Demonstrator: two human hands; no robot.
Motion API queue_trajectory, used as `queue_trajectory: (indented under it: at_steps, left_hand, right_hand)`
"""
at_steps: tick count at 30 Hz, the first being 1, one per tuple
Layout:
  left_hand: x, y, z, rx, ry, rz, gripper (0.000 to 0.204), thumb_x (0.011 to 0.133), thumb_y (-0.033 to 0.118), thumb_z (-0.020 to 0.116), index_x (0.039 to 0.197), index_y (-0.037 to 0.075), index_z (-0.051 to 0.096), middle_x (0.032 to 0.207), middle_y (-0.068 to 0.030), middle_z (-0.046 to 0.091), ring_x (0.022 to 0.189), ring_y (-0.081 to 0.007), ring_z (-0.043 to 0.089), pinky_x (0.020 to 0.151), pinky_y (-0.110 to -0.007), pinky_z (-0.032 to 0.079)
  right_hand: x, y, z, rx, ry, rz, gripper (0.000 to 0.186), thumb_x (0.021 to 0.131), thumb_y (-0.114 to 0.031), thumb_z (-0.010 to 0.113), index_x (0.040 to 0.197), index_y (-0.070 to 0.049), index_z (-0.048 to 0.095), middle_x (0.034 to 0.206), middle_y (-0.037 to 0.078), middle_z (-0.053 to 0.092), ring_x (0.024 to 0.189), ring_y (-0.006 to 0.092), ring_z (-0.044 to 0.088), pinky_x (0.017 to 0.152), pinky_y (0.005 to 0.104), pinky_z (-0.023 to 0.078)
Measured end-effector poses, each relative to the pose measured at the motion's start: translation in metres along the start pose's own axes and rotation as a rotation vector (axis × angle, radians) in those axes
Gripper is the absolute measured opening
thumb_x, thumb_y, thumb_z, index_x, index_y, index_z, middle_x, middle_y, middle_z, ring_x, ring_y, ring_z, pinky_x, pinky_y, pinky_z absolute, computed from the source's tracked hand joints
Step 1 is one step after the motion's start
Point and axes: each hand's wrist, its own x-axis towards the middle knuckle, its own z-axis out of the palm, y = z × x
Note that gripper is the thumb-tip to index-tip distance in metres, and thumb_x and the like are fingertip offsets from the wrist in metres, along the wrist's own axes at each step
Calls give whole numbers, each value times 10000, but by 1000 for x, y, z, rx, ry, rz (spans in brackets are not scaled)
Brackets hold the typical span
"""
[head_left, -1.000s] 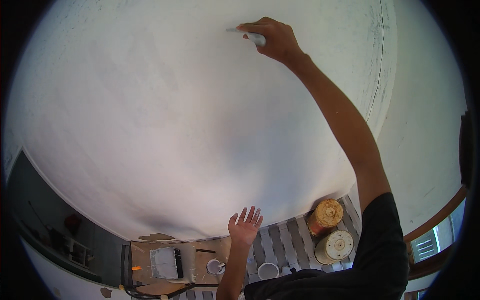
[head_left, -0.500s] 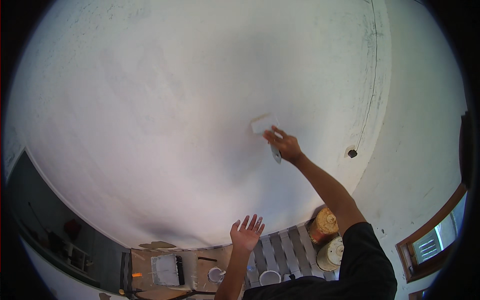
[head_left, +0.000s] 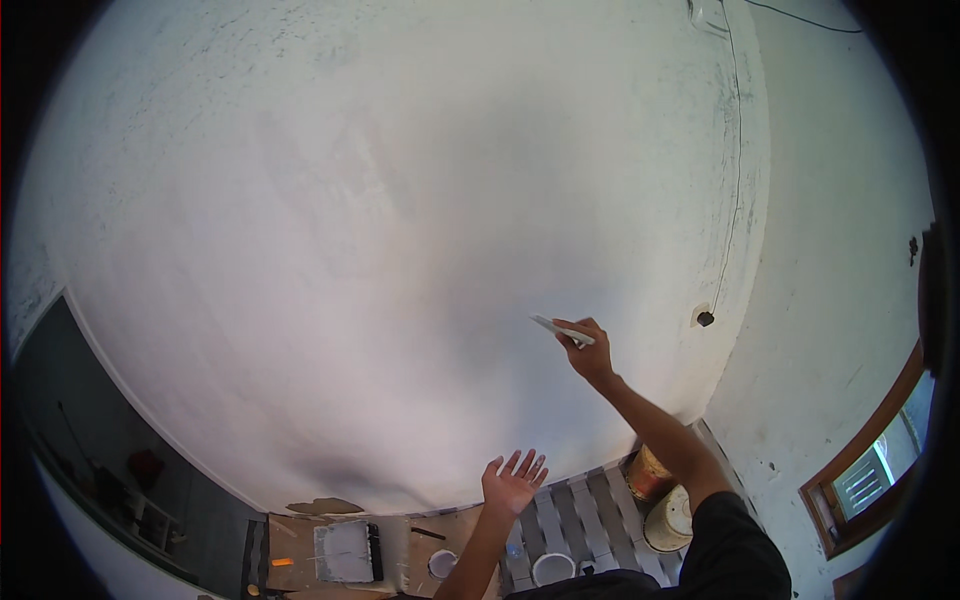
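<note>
My right hand (head_left: 590, 348) is closed round the handle of a wide flat paintbrush (head_left: 545, 323), seen almost edge-on in front of the white wall (head_left: 400, 280). Whether its tip touches the wall I cannot tell. Lower down, my left hand (head_left: 513, 487) is raised with its fingers spread and nothing in it; pale smears mark some fingertips. Beneath, on a brown sheet, lies a paint tray (head_left: 343, 553) coated in white. Beside it stands a small white-filled tub (head_left: 442, 564), partly behind my left forearm.
A white bucket (head_left: 553, 571) stands on the striped tiles, with two stained drums (head_left: 670, 522) in the right corner. A dark socket (head_left: 705, 319) with a cable sits on the wall. A dark doorway (head_left: 100, 450) opens at left, a wood-framed window (head_left: 870, 475) at right.
My right hand has come down with the paintbrush and turned it from flat-on to edge-on. My left hand remains spread. The view has shifted slightly.
</note>
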Motion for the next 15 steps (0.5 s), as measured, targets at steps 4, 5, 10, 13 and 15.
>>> queue_trajectory:
  at_steps: [4,5,10,13,15]
  left_hand:
    - [-26,21,-37,28,16,-21,457,937,306,394,1319,55,388,1379,-203,436,1314,-417,403,1072,-600,322]
    - [-34,28,-49,24,26,-43,455,937,304,396,1315,52,390,1374,-204,439,1316,-419,398,1069,-607,318]
    - [-82,69,-122,-10,86,-72,387,933,300,414,1214,35,431,1357,-217,446,1312,-420,393,1060,-627,311]
    - [-116,86,-165,19,219,-67,321,910,290,448,1140,67,475,1294,-209,508,1233,-414,469,1030,-618,339]
    - [-142,99,-194,0,259,-51,290,908,288,454,1095,71,494,1275,-206,519,1215,-412,484,1021,-623,343]
  right_hand:
    - [-60,-38,4,728,126,545,331,872,-259,712,1169,-120,674,946,1,654,803,137,622,648,307,499]
    - [-78,-59,-2,946,168,777,351,895,-289,691,1188,-99,659,1025,1,661,845,143,627,695,306,493]
    - [-204,-120,6,1195,177,1280,360,948,-330,560,1275,-180,569,1094,-27,593,961,157,541,783,348,436]
    - [-291,-141,7,1440,191,1412,262,942,-287,541,1167,-165,599,982,6,588,875,174,533,717,333,454]
    - [-329,-182,3,1343,216,1626,134,926,-233,524,992,-169,622,885,-3,617,808,188,565,692,313,454]
